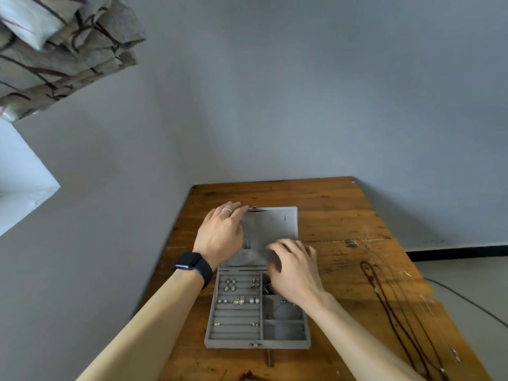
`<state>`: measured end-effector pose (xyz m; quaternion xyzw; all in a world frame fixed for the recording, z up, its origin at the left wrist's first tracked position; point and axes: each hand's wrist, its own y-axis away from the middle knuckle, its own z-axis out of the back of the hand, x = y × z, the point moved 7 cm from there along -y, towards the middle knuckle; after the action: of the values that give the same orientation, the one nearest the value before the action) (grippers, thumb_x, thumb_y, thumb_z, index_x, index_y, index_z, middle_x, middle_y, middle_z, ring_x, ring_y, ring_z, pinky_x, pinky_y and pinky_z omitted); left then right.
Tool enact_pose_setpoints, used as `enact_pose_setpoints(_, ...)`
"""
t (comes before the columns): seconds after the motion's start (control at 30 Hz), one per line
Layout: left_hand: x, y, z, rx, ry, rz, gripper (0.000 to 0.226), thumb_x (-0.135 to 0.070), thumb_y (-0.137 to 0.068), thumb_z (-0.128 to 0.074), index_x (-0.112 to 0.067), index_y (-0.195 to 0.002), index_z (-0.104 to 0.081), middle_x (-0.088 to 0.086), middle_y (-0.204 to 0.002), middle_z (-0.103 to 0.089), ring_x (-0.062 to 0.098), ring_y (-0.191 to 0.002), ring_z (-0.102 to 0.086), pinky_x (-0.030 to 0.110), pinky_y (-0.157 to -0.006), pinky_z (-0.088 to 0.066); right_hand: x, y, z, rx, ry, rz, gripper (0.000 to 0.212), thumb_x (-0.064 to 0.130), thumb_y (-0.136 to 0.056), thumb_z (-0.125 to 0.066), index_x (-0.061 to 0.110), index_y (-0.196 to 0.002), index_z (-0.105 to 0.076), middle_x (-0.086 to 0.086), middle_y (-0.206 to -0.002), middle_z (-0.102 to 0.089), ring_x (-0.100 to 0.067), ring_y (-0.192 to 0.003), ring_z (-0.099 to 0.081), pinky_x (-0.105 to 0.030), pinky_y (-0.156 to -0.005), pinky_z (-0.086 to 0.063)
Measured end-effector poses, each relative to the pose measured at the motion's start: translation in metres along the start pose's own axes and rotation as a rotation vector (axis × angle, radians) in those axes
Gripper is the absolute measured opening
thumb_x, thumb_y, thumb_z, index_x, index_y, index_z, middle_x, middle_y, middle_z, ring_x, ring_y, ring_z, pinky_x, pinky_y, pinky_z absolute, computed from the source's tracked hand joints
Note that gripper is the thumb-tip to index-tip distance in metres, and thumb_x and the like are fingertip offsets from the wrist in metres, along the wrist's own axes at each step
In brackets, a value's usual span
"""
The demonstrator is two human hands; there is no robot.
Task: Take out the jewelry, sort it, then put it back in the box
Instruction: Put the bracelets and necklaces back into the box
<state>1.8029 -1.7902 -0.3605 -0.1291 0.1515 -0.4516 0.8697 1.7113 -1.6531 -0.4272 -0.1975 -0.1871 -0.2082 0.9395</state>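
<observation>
Now, left hand (220, 235): fingers straight, flat on the far-left edge of the lid (275, 224); light pressure there should steady the box (233, 345).
Ring rows (239, 300): earrings and rings sit in the slots, not yet out; best lifted one at a time.
Right hand (294, 270): fingers curled down over the hinge and top right compartment; whether it pinches anything I cannot tell.
Necklaces (376, 289): laid on the table (330, 199), well right of the box; set new pieces apart to avoid tangles.

Wood table (330, 215), curtain (55, 50) top L, grey wall (302, 92)
</observation>
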Motion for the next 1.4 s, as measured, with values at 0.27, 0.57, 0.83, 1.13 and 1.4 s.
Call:
enact_pose_setpoints(0.27, -0.097, 0.066, -0.034, 0.105, 0.108, -0.125, 0.056, -0.025, -0.098, -0.049, -0.028, -0.152, -0.035, -0.003, -0.157, -0.037, 0.017, -0.147, -0.027, 0.038, -0.121, -0.019, -0.047, 0.117, 0.042, -0.213, -0.063, -0.106, 0.030, 0.029, -0.087, -0.064, 0.031, -0.117, -0.066, 0.015, -0.125, -0.063, -0.008, -0.125, -0.051, -0.033, -0.105, -0.036)
enact_pose_setpoints(0.57, -0.212, 0.163, -0.098, 0.379, 0.186, -0.242, 0.057, -0.037, -0.101, -0.039, -0.028, -0.156, -0.028, -0.004, -0.161, -0.030, 0.015, -0.152, -0.015, 0.041, -0.123, -0.009, -0.126, 0.253, 0.067, -0.341, 0.057, -0.391, 0.024, 0.017, -0.078, -0.077, 0.024, -0.101, -0.072, 0.007, -0.094, -0.066, -0.021, -0.089, -0.059, -0.033, -0.076, -0.049)
enact_pose_setpoints(0.83, -0.239, 0.184, -0.136, 0.543, 0.035, -0.232, 0.061, -0.049, -0.105, -0.021, -0.023, -0.160, -0.013, -0.004, -0.167, -0.009, 0.017, -0.154, -0.004, 0.050, -0.123, 0.003, -0.162, 0.272, 0.075, -0.258, 0.189, -0.507, 0.025, 0.031, -0.080, -0.079, 0.022, -0.103, -0.076, 0.000, -0.092, -0.066, -0.026, -0.087, -0.061, -0.035, -0.065, -0.054)
enact_pose_setpoints(1.13, -0.237, 0.177, -0.132, 0.583, 0.060, -0.238, 0.059, -0.049, -0.105, -0.026, -0.027, -0.159, -0.018, -0.007, -0.166, -0.013, 0.015, -0.153, -0.008, 0.052, -0.123, 0.001, -0.148, 0.279, 0.066, -0.278, 0.137, -0.456, 0.009, 0.017, -0.083, -0.076, 0.023, -0.088, -0.072, 0.000, -0.094, -0.064, -0.025, -0.083, -0.065, -0.032, -0.057, -0.051)
enact_pose_setpoints(1.4, -0.261, 0.185, -0.093, 0.363, 0.224, -0.164, 0.033, -0.045, -0.100, -0.040, -0.022, -0.099, -0.063, -0.001, -0.095, -0.064, 0.024, -0.092, -0.062, 0.033, -0.075, -0.053, -0.142, 0.306, 0.072, -0.227, -0.226, -0.578, 0.007, 0.025, -0.096, -0.062, 0.031, -0.098, -0.064, 0.018, -0.073, -0.062, -0.001, -0.066, -0.057, -0.011, -0.052, -0.036)
